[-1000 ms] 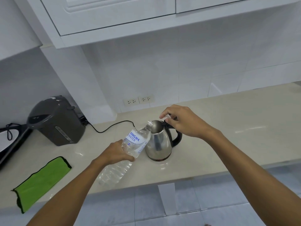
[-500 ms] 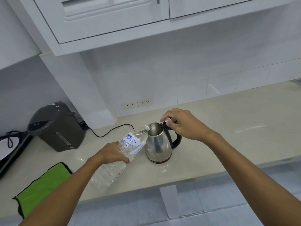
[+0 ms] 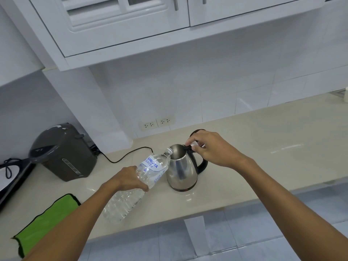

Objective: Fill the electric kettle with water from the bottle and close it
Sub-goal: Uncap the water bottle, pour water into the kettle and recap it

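Observation:
A steel electric kettle (image 3: 181, 167) with a black handle stands on the beige counter (image 3: 263, 147), its lid (image 3: 196, 131) swung up behind my right hand. My left hand (image 3: 130, 178) grips a clear water bottle (image 3: 150, 170) with a blue-lettered label. The bottle is tilted, its open mouth at the kettle's rim on the left. My right hand (image 3: 211, 149) hovers over the top of the handle. Its fingers pinch a small white bottle cap (image 3: 194, 143) and touch the black lid tab.
A dark grey water boiler (image 3: 66, 153) sits at the left with its black cord (image 3: 120, 160) trailing toward the kettle. A green cloth (image 3: 45, 225) lies at the front left. Wall sockets (image 3: 157, 124) are behind the kettle, and white cabinets (image 3: 131, 25) hang overhead.
The view has tilted upward, showing more of the cabinets. Both hands, the bottle and the kettle hold nearly the same pose, with the bottle's mouth staying at the rim.

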